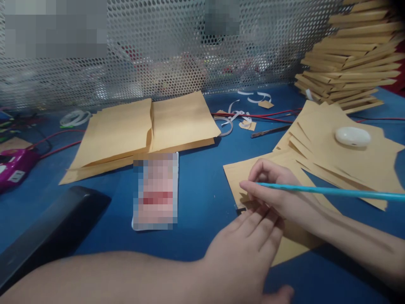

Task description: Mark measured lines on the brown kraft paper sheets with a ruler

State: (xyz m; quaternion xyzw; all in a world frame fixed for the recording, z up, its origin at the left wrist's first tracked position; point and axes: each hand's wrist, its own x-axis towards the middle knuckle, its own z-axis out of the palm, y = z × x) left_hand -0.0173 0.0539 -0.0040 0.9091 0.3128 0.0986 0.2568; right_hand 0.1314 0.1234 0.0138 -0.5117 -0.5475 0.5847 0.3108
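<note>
A tan kraft-paper envelope (303,249) lies on the blue table beneath both of my hands. My left hand (243,245) reaches in from the lower left and rests flat on it, fingers stretched out and thumb apart. Its fingertips are tucked under my right hand (272,185) and hidden. My right hand is closed in a pinch by the envelope's upper part, around the end of a long turquoise stick (335,192). That stick runs across the hand and out past the right edge of the view; its inner end is not clear.
Kraft envelopes (183,120) lie at the back left, above a phone (177,190). More envelopes (319,131) sit at right under a white oval case (352,136). A tall envelope stack (348,63) leans behind. A dark bar (60,223) and magenta device (19,166) occupy the left.
</note>
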